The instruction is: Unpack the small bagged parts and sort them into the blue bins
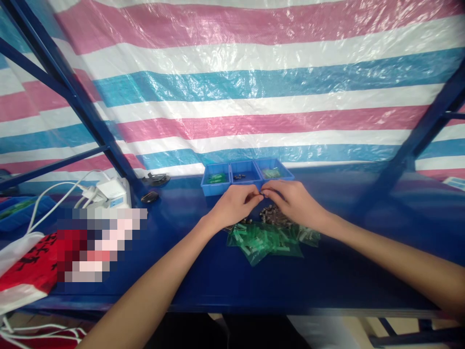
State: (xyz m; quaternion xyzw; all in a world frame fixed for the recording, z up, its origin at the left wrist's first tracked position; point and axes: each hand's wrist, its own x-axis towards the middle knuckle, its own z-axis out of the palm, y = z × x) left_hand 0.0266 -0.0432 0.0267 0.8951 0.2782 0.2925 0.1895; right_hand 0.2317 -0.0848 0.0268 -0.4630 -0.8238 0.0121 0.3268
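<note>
My left hand (pixel 238 203) and my right hand (pixel 290 198) meet fingertip to fingertip over the blue table, just in front of the blue bins. Both are closed in a pinch; whatever small thing sits between the fingertips is too small to name. Below them lies a pile of small metallic pieces (pixel 274 215), partly covered by my right hand. Nearer to me, green plastic bags (pixel 265 242) hold pale green strips. Behind the hands, the left bin (pixel 216 179) has green pieces, the middle bin (pixel 244 170) a few dark metal pieces, and the right bin (pixel 275 167) pale bagged pieces.
At left stand a white power strip with chargers (pixel 109 191) and cables, a dark mouse-like object (pixel 150 197), and a red bag (pixel 47 257). Another blue bin (pixel 29 213) is at the far left. Blue metal posts (pixel 87 114) and a striped plastic sheet (pixel 254 87) bound the table.
</note>
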